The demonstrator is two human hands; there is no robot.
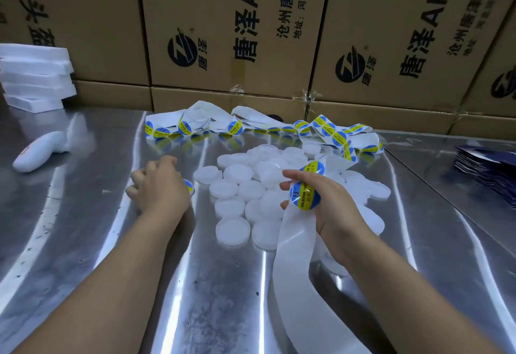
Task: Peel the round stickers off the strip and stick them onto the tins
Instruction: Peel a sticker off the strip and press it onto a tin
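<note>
Left hand (159, 188) lies knuckles-up on the steel table (83, 214), fingers curled over a labelled tin (189, 186); only its blue-and-yellow edge shows beside the palm. Right hand (332, 205) pinches the strip (293, 275) between thumb and curled fingers, with one round sticker (304, 200) sitting on the backing at the grip. Below the hand the bare backing trails toward the near table edge. Beyond it the strip runs to a loose tangle of stickers at the far side of the table. Unlabelled white tins (233, 230) lie heaped between the two hands, several touching or overlapping. Printed cardboard boxes (223, 32) stand along the back, and a white handheld device (36, 152) lies at far left.
</note>
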